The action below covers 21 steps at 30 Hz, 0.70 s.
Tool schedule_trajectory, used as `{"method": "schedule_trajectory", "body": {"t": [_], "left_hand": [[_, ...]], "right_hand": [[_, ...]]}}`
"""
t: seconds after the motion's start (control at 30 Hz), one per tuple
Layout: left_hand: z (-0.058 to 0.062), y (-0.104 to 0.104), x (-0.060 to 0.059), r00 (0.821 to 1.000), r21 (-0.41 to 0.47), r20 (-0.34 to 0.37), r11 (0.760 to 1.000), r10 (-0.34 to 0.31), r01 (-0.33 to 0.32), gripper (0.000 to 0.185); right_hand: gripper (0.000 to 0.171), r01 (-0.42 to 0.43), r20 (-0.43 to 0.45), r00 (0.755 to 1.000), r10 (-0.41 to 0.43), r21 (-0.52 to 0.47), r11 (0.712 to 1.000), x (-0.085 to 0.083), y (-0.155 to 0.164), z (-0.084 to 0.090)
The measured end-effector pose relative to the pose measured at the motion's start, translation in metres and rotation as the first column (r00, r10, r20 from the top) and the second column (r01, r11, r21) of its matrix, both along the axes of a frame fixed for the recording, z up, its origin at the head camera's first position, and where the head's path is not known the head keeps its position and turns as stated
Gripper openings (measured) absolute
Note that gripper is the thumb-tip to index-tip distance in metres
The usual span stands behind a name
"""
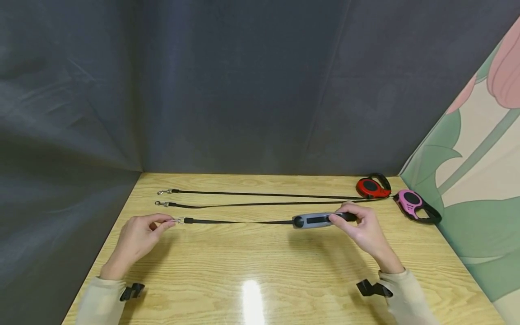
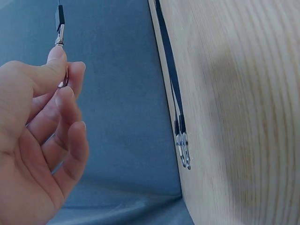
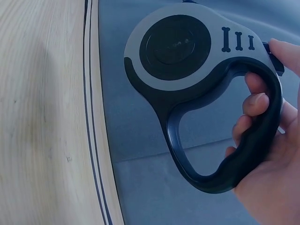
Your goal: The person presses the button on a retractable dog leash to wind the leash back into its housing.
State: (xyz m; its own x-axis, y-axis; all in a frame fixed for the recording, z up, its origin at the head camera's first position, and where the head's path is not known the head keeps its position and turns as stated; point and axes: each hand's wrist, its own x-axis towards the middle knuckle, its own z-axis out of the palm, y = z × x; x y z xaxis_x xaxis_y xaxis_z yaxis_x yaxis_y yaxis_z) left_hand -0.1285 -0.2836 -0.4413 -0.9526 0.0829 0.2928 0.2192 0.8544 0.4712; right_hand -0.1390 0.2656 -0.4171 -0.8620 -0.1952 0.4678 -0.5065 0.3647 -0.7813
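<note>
My right hand (image 1: 361,228) grips the black handle of a grey retractable dog leash (image 1: 313,220), its fingers wrapped through the loop and the thumb at the button in the right wrist view. The leash body (image 3: 164,79) shows a dark round centre and bone-shaped cutouts. A black strap (image 1: 243,222) runs left from it, extended above the table with a slight twist. At its end is a metal clip (image 1: 178,220), which my left hand (image 1: 136,237) pinches between thumb and forefinger. The other left fingers (image 2: 77,145) curl loosely.
Behind, a red retractable leash (image 1: 369,187) and a pink one (image 1: 411,201) lie at the table's right. Their straps stretch left across the wooden table (image 1: 227,271) to metal clips (image 1: 163,204). A dark curtain (image 1: 243,90) hangs behind; a flower-patterned cloth (image 1: 479,180) is at right.
</note>
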Motion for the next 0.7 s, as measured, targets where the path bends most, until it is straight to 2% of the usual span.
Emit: {"method": "schedule_trajectory", "body": {"t": [0.27,0.7], "left_hand": [[-0.002,0.006,0.000,1.000,-0.018,-0.005,1.000,-0.009,0.009,0.017],[-0.003,0.014,-0.002,1.000,-0.029,-0.010,0.999,-0.016,0.016,0.015]], "right_hand": [[0.025,-0.028,-0.010,1.000,0.028,0.008,1.000,-0.001,-0.008,-0.002],[0.022,-0.031,0.029,0.999,0.030,0.023,0.999,-0.005,-0.021,-0.005]]}}
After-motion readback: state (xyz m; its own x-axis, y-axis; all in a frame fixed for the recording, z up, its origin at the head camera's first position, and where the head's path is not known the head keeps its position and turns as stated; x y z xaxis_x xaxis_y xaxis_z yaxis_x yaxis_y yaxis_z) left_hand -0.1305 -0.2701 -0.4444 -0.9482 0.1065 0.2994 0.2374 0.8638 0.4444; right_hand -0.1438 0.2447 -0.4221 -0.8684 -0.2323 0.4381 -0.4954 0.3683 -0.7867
